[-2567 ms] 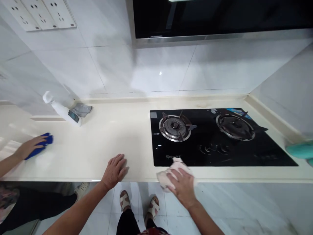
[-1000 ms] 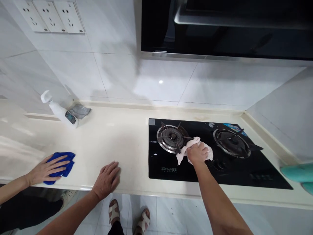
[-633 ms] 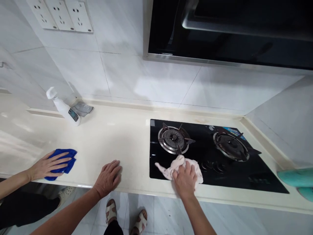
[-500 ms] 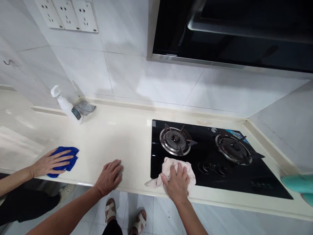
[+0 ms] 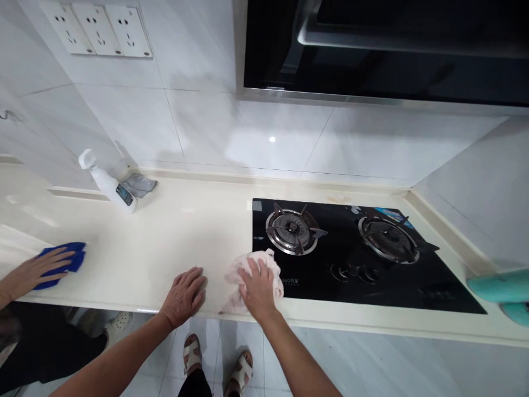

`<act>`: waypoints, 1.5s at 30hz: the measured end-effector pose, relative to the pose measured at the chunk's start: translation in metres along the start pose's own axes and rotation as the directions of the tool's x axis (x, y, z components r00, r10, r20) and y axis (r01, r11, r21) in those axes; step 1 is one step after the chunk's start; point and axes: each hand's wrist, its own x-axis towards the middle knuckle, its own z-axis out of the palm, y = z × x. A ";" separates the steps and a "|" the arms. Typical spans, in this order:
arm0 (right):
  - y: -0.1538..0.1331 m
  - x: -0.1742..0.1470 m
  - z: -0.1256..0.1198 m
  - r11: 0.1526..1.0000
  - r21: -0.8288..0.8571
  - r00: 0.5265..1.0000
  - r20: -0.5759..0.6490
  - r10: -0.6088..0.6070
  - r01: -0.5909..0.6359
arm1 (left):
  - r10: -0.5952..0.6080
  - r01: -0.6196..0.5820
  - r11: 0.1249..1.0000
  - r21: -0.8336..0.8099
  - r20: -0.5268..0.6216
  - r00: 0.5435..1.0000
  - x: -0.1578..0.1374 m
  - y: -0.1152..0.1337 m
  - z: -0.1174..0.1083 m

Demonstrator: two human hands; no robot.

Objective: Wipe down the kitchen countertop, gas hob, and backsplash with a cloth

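My right hand (image 5: 258,286) presses on a pale pink cloth (image 5: 273,270), its fingers spread over the top. The cloth lies across the front left corner of the black gas stove (image 5: 314,278) and the counter beside it; its left part is blurred. My left hand (image 5: 184,295) rests palm down on the cream countertop (image 5: 177,226), slightly bent fingers lying on the surface and nothing in them. The left burner (image 5: 292,229) sits just behind the cloth.
At the far left a co-worker's hand (image 5: 39,273) lies on a blue cloth (image 5: 76,256). A white spray bottle (image 5: 109,184) and a grey cloth (image 5: 140,184) stand by the wall. A black range hood (image 5: 372,71) overhangs the stove. Green rolled items (image 5: 502,286) lie at right.
My right hand has slid the pink cloth leftward, partly off the stove onto the counter. My left hand stays put. The co-worker's hand and blue cloth have moved left. The view has shifted slightly.
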 end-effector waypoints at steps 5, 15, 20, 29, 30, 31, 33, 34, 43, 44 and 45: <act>0.005 -0.089 -0.004 0.975 0.199 0.991 -0.110 -0.079 0.100 | -0.003 0.003 1.000 0.000 -0.004 1.000 0.000 0.000 -0.001; 0.114 -0.119 -0.088 0.338 0.805 0.763 0.205 0.613 -0.488 | -0.010 0.010 1.000 -0.009 -0.012 1.000 -0.001 0.001 0.003; 0.164 -0.084 -0.093 0.571 0.672 0.721 -0.079 0.688 -0.472 | -0.023 0.023 1.000 0.000 -0.003 1.000 0.000 0.004 -0.001; 0.119 -0.064 -0.037 0.930 -0.032 0.916 -0.188 0.355 -0.367 | -0.027 0.027 1.000 0.006 0.022 0.999 -0.001 0.005 -0.003; 0.104 -0.057 -0.032 0.924 -0.074 0.913 -0.198 0.356 -0.376 | -0.028 0.028 1.000 0.009 0.025 0.999 -0.001 0.005 -0.003; 0.090 -0.048 -0.027 0.928 -0.094 0.922 -0.191 0.338 -0.360 | -0.030 0.030 0.999 0.011 0.027 0.999 -0.001 0.005 -0.003; 0.059 -0.030 -0.019 0.963 -0.085 0.962 -0.118 0.245 -0.256 | -0.025 0.025 1.000 0.013 0.024 0.999 -0.001 0.004 -0.003; 0.044 -0.022 -0.016 0.978 -0.064 0.978 -0.076 0.194 -0.199 | -0.019 0.019 1.000 0.013 0.018 1.000 -0.001 0.003 -0.003; 0.042 -0.030 -0.010 0.995 0.092 0.996 -0.090 -0.019 0.027 | 0.085 -0.081 0.994 0.077 -0.045 0.995 0.001 -0.008 -0.002; 0.062 -0.043 -0.013 0.997 0.081 0.989 -0.144 0.022 -0.010 | 0.091 -0.087 0.993 0.081 -0.044 0.995 0.001 -0.010 -0.001; 0.084 -0.056 -0.017 0.995 0.066 0.974 -0.212 0.085 -0.073 | 0.094 -0.091 0.992 0.083 -0.042 0.995 0.001 -0.011 0.001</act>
